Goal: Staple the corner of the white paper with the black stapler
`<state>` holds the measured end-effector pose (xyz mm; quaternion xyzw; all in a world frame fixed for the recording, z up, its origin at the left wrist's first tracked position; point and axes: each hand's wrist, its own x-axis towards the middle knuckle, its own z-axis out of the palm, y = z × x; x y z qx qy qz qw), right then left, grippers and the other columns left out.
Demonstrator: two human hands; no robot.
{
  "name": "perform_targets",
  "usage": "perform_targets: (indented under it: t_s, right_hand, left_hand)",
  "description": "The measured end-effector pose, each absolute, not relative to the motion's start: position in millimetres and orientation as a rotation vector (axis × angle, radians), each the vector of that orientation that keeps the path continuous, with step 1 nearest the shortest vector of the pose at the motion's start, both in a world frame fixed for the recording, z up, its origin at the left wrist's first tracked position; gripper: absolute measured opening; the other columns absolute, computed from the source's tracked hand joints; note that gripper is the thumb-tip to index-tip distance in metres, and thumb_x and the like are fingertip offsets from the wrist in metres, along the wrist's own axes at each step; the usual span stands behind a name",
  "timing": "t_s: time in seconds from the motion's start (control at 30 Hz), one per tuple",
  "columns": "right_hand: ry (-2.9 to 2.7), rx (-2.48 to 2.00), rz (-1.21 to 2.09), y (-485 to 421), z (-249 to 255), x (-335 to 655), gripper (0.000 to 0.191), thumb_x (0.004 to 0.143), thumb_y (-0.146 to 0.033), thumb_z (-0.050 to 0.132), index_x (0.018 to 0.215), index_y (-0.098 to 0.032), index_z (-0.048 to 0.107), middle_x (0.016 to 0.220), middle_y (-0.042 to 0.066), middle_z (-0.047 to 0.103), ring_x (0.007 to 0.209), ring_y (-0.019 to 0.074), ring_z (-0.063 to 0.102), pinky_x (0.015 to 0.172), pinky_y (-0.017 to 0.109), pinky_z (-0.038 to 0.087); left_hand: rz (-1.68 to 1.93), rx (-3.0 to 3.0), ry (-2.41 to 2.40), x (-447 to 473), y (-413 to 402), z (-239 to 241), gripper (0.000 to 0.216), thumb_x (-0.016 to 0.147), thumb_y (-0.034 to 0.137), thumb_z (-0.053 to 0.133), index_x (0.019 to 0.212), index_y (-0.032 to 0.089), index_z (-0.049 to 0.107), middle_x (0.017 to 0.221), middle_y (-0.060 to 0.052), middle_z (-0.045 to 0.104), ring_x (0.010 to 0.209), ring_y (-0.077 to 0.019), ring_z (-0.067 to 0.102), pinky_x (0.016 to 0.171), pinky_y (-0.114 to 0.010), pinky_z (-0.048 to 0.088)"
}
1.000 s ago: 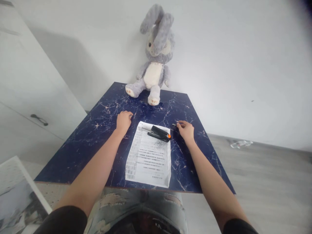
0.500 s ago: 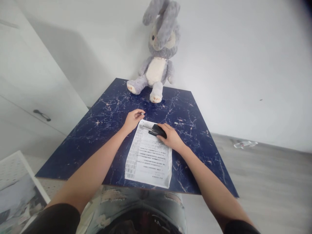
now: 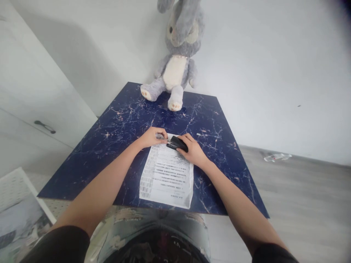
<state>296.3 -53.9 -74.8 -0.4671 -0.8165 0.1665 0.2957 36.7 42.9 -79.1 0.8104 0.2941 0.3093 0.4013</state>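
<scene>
A black stapler (image 3: 179, 144) lies over the upper part of a printed paper sheet (image 3: 167, 179). Its silvery metal part points left. My right hand (image 3: 192, 149) is wrapped round the stapler's right end and holds it against the sheet. At the other end, my left hand (image 3: 155, 137) is closed in a pinch, with the fingertips touching the metal part. A small silvery piece shows between those fingers; its exact kind is too small to tell. The sheet's top left corner is partly hidden under my left hand.
A grey plush rabbit (image 3: 175, 73) sits at the far edge of the dark blue marbled table (image 3: 90, 164). Right of my hands lies a small pale piece (image 3: 198, 134). A white cabinet (image 3: 41, 91) stands left, and clear plastic packaging (image 3: 277, 157) rests on the floor.
My left hand has moved right and slightly down, from beside the sheet's corner to the stapler's metal end. My right hand keeps its hold on the stapler. The view has tilted slightly down.
</scene>
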Motion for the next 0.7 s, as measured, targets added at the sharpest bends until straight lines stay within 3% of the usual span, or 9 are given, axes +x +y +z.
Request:
perform_targets:
  t_s: [0.13, 0.7]
  right_hand:
    - [-2.158, -1.262, 0.432, -54.2, -76.7, 297.4, 0.047, 0.09, -0.022, 0.065, 0.136, -0.025, 0.055, 0.13, 0.012, 0.051, 0.109, 0.0281, 0.064, 0.1, 0.047, 0.057]
    - [-2.173, -1.26, 0.447, -53.4, -76.0, 298.3, 0.044, 0.09, -0.022, 0.065, 0.134, -0.023, 0.055, 0.128, 0.012, 0.051, 0.11, 0.029, 0.063, 0.101, 0.048, 0.057]
  left_hand:
    - [0.775, 2.03, 0.73, 39.5, 38.8, -77.0, 0.028, 0.075, 0.045, 0.083, 0.08, 0.019, 0.073, 0.087, -0.005, 0.075, 0.084, -0.0212, 0.071, 0.086, -0.036, 0.057]
    - [0.747, 2.056, 0.68, 40.3, 39.9, -78.8, 0.019, 0.08, 0.034, 0.081, 0.079, 0.019, 0.07, 0.09, -0.004, 0.074, 0.082, -0.0167, 0.068, 0.082, -0.03, 0.052]
